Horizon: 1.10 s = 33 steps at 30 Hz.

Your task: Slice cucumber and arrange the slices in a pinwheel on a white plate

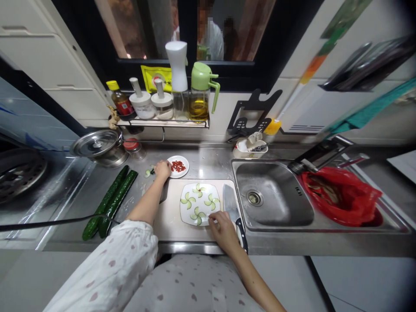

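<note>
Four cucumber pinwheels [185, 201] lay on the white plate [200, 202] at centre, only the top one clearly red-centred. The left hand [162, 169], fingers curled, was at the small dish [186, 165] above; the right hand [225, 228], fingers bent, was at the plate's lower-right edge. Whether either pinched anything could not be told.

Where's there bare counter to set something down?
Best patch: the counter behind the board, between the small plate and the sink; only droplets show there. The sink floor looks bare around its drain.

Crowded: the board, with square plate, knife and right hand; left of it, cucumbers and scraps.
</note>
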Motion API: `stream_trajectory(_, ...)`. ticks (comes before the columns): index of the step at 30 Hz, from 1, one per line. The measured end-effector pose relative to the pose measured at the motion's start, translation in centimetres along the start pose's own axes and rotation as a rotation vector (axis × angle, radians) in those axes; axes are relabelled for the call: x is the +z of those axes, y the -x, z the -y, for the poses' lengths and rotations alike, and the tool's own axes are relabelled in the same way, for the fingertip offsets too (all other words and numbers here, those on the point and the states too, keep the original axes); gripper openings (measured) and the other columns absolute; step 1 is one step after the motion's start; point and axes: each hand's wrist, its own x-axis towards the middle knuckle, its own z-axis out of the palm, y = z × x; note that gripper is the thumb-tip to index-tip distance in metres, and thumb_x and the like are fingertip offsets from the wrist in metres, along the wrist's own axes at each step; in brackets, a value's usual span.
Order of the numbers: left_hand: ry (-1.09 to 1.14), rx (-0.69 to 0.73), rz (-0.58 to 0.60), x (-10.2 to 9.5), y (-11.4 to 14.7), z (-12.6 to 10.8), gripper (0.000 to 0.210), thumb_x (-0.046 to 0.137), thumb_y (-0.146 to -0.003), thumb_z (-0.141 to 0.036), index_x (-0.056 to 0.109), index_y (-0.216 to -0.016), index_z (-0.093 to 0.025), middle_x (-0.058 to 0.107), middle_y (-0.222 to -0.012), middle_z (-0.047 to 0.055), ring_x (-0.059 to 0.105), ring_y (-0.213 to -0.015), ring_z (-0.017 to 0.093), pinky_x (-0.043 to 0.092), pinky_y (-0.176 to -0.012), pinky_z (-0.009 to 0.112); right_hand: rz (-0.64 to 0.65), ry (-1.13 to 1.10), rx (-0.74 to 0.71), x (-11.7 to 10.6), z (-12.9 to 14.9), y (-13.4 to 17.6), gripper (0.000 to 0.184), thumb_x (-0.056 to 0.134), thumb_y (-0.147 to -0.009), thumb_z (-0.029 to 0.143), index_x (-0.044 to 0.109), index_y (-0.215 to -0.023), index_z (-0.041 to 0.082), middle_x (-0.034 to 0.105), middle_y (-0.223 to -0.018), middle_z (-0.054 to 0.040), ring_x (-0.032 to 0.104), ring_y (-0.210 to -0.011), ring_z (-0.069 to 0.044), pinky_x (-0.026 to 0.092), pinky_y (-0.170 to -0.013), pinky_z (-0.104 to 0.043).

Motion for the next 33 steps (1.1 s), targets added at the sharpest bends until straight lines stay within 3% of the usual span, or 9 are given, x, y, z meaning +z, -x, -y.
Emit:
stream_trajectory(6, 0.708, -0.215, -0.089, -0.3, 0.7, 0.4, 0.008, 0.065, -0.076, -0.021, 0.071, -0.079, -0.017, 0.071, -0.089, 0.010, 0.062, -0.094, 0.024, 0.043, -0.081, 0.032, -0.006, -0.011, -0.022, 0.4, -0.1, -0.6, 0.016, 0.047, -0.093, 0.025, 0.061, -0.086, 0.022, 0.064, -0.084, -0.0055, 0.052, -0.083, -0.022, 0.042, -0.075, -0.034)
stream_trajectory(9, 0.849, -0.231, -0.066, -0.5, 1.6, -0.2, 0.013, 0.065, -0.077, -0.023, 0.070, -0.086, -0.016, 0.072, -0.084, 0.007, 0.063, -0.077, 0.016, 0.044, -0.068, 0.024, -0.003, -0.021, -0.036, 0.6, -0.2, -0.8, 0.015, 0.047, -0.093, 0.025, 0.061, -0.087, 0.022, 0.064, -0.083, -0.0055, 0.053, -0.084, -0.022, 0.042, -0.076, -0.034)
stream_trajectory(13, 1.033, -0.233, 0.040, -1.2, 3.6, -1.0, 0.019, 0.066, -0.076, -0.025, 0.068, -0.093, -0.014, 0.072, -0.084, 0.006, 0.055, -0.055, 0.007, 0.036, -0.048, 0.017, 0.011, -0.029, -0.036, 0.9, 0.0, -1.2, 0.016, 0.046, -0.093, 0.025, 0.061, -0.086, 0.021, 0.064, -0.083, -0.0055, 0.053, -0.084, -0.022, 0.042, -0.075, -0.034)
stream_trajectory(18, 1.519, -0.280, 0.293, -2.6, 6.5, -2.2, 0.021, 0.074, -0.071, -0.019, 0.065, -0.089, -0.015, 0.068, -0.078, 0.003, 0.049, -0.050, 0.004, 0.024, -0.041, 0.015, 0.002, -0.046, -0.037, 0.9, 0.0, -1.6, 0.017, 0.047, -0.092, 0.025, 0.061, -0.084, 0.022, 0.064, -0.082, -0.0050, 0.054, -0.083, -0.021, 0.041, -0.076, -0.034)
stream_trajectory(24, 1.634, -0.206, 0.455, -3.5, 9.7, -3.9, 0.026, 0.079, -0.068, -0.024, 0.064, -0.088, -0.017, 0.065, -0.083, 0.001, 0.051, -0.057, 0.005, 0.030, -0.045, 0.015, -0.081, -0.183, -0.010, 1.0, 0.2, -3.4, 0.017, 0.049, -0.089, 0.028, 0.061, -0.080, 0.022, 0.065, -0.081, -0.0043, 0.055, -0.079, -0.019, 0.042, -0.074, -0.032)
stream_trajectory(33, 1.622, 0.004, 0.586, -4.6, 13.1, -6.0, 0.028, 0.081, -0.065, -0.030, 0.064, -0.083, -0.019, 0.057, -0.085, -0.001, 0.048, -0.066, 0.006, 0.032, -0.050, 0.015, -0.200, -0.464, 0.117, -0.6, 3.1, -10.2, 0.019, 0.055, -0.081, 0.038, 0.065, -0.081, 0.021, 0.064, -0.078, -0.0013, 0.050, -0.067, -0.015, 0.042, -0.066, -0.028)
